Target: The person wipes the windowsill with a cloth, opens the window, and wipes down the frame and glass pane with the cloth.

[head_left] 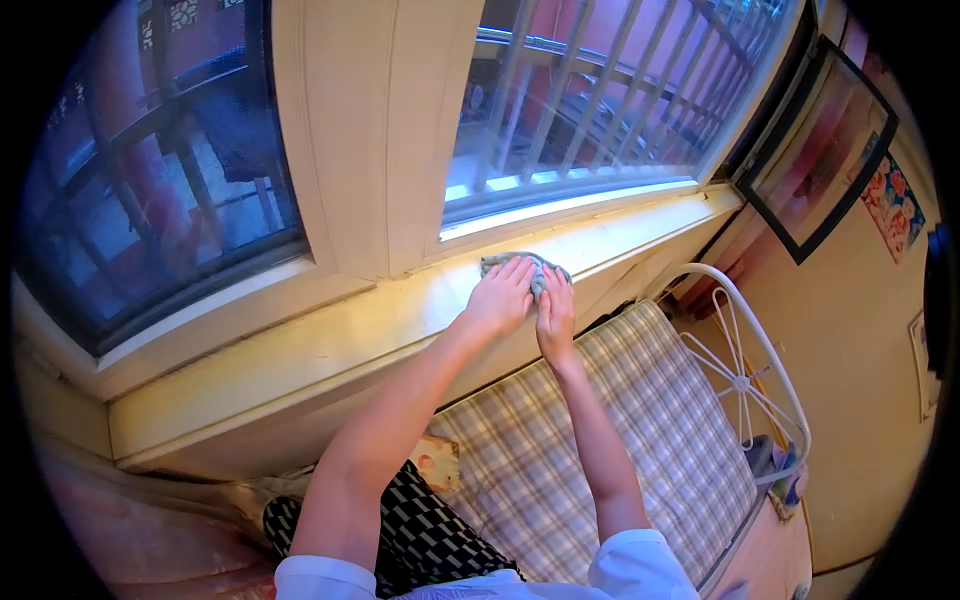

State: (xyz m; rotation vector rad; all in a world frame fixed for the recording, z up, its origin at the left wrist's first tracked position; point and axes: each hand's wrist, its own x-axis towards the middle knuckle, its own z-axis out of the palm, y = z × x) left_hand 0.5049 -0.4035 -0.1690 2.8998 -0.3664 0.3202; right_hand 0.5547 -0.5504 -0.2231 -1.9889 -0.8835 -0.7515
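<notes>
On a pale windowsill beneath a barred window, we see the left hand and right hand side by side on a bunched grey-green cloth, fingers mostly extended; whether they grip it, we cannot tell. Below lies a plaid mattress.

Left hand, centre: one
Right hand, centre: one
Cloth, centre: one
Large window panes, upper left and upper right: two
Bars, upper right: perhaps seven or more, reflections make counting difficult
Checked mattress, lower middle: one
Black frame, right: one
</notes>
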